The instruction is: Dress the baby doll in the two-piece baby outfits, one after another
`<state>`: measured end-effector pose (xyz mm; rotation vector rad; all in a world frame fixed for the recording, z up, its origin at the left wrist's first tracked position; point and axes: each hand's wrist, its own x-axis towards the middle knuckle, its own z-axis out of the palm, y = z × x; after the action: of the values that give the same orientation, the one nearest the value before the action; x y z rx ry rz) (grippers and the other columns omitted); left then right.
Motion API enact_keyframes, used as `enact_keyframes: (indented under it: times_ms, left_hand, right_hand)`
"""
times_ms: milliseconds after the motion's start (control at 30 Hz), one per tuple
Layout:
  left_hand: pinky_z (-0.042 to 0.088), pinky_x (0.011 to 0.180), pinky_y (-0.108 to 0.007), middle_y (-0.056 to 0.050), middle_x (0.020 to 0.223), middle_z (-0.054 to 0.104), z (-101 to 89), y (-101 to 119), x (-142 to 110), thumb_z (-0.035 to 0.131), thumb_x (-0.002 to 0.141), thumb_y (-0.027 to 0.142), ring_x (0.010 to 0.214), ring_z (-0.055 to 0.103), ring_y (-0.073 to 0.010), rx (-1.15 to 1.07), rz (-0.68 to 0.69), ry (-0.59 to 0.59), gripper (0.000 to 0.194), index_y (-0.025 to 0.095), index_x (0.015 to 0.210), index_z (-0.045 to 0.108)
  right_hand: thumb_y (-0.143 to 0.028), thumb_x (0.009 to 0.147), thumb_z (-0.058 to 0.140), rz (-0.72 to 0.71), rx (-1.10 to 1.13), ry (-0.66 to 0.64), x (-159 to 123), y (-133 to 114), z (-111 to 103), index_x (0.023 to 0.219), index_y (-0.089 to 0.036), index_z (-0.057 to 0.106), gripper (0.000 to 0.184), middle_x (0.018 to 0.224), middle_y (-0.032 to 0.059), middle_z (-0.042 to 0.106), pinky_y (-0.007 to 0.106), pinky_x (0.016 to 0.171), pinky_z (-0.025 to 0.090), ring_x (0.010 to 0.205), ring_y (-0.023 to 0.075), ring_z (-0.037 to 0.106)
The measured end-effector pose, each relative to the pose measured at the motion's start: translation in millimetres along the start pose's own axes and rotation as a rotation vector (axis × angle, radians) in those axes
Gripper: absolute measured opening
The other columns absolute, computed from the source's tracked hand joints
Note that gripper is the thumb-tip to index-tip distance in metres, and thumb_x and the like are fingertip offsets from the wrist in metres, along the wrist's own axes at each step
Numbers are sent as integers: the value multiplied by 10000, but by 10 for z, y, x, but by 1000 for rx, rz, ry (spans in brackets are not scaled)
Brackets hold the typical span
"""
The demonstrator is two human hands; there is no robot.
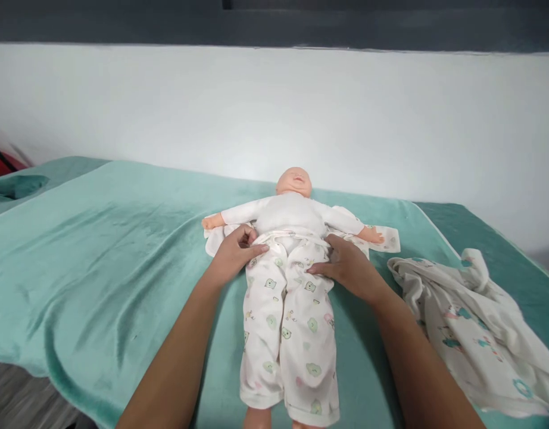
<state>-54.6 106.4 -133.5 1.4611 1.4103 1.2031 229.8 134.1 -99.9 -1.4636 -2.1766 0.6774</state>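
In the head view, a bald baby doll of pinkish plastic with a white cloth-covered body (292,213) lies on its back on a mint-green plush blanket (122,256), its head toward a plain white wall (274,107) and its arms stretched out to both sides. White cotton trousers printed with small green bears and pink shapes (312,325) are on its legs, the waistband lying across the lower belly, and bare shins show below the hems at the bottom edge. The left hand (233,255) is at the waistband on its own side, thumb and bent forefinger pinching the cloth there. The right hand (352,268) is at the opposite side of the waist, its thumb spread away from the fingers and laid on the trouser front; whether those fingers grip the cloth I cannot tell. Beneath the doll's back and arms, a white printed cotton garment (390,238) is spread out, showing past both sides. Right of the right forearm, a crumpled white cloth garment with teal and orange figures (462,333) lies near, apart from the doll. Darker green fabric (502,262) shows beyond the blanket's right edge.
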Motion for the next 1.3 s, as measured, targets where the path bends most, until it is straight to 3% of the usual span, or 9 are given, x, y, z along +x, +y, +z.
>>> enact_keyframes:
  times_ms: [133, 233, 333, 500, 600, 700, 833, 1033, 1300]
  left_hand:
    - [441, 747, -289, 10, 864, 554, 33, 35, 10, 723, 796, 465, 795, 519, -153, 22, 56, 14, 312, 219, 845, 537]
    - [462, 867, -317, -16, 1056, 581, 13, 45, 33, 742, 781, 456, 951, 561, -177, 15, 73, -57, 354, 239, 1002, 571]
    - [460, 850, -318, -19, 1058, 566, 8, 44, 52, 758, 766, 455, 957, 550, -183, 50, 86, -65, 363, 242, 985, 561]
    - [443, 832, -327, -21, 938, 574, 77, 68, 44, 698, 804, 398, 931, 539, -198, 169, 238, 62, 243, 221, 768, 536]
    - [422, 737, -315, 8, 739, 520, 153, 79, 38, 649, 786, 288, 771, 505, -176, 231, 297, 222, 249, 219, 651, 451]
    - [352, 621, -299, 33, 610, 420, 223, 60, 63, 602, 735, 213, 637, 413, -149, 258, 291, 371, 272, 221, 609, 362]
    - [322, 604, -296, 38, 593, 417, 262, 26, 137, 569, 714, 203, 626, 375, -147, 298, 240, 405, 220, 225, 628, 367]
    - [364, 663, -286, 34, 707, 520, 213, 54, 178, 582, 726, 191, 706, 457, -150, 190, 222, 199, 98, 217, 710, 489]
    - [404, 694, -286, -11, 896, 514, 11, 123, 55, 715, 794, 411, 812, 502, -167, -13, 77, -125, 265, 190, 745, 576]
  right_hand:
    - [-587, 720, 781, -42, -139, 142, 3, -38, 76, 820, -235, 554, 430, 807, 24, 649, 321, 667, 339, 806, 256, 559]
    - [-579, 739, 770, -20, -115, 160, 0, -37, 99, 774, -241, 525, 419, 738, 10, 624, 314, 641, 325, 750, 240, 546]
    - [-566, 762, 758, -44, -94, 183, -7, -46, 118, 676, -238, 422, 477, 640, -13, 540, 314, 629, 310, 679, 209, 498]
    - [-483, 813, 704, -123, -109, 277, -21, -82, 169, 629, -236, 309, 501, 602, -6, 487, 324, 628, 302, 663, 200, 450]
    - [-377, 808, 666, -124, -124, 340, -30, -128, 212, 630, -242, 318, 413, 584, -10, 466, 325, 624, 300, 634, 192, 427]
    - [-293, 781, 608, -92, -132, 417, -33, -187, 274, 641, -244, 319, 325, 575, -18, 435, 320, 604, 283, 603, 181, 400]
    - [-240, 759, 543, -28, -109, 504, -3, -229, 349, 657, -242, 311, 254, 606, -20, 439, 315, 590, 258, 596, 169, 378]
    - [-303, 715, 655, 59, 205, 320, 91, -112, 301, 832, -246, 485, 213, 818, -11, 567, 312, 674, 374, 748, 193, 514]
    - [-557, 760, 745, 10, 266, -172, -22, 14, -14, 901, -239, 604, 376, 799, -30, 544, 298, 671, 362, 747, 177, 483]
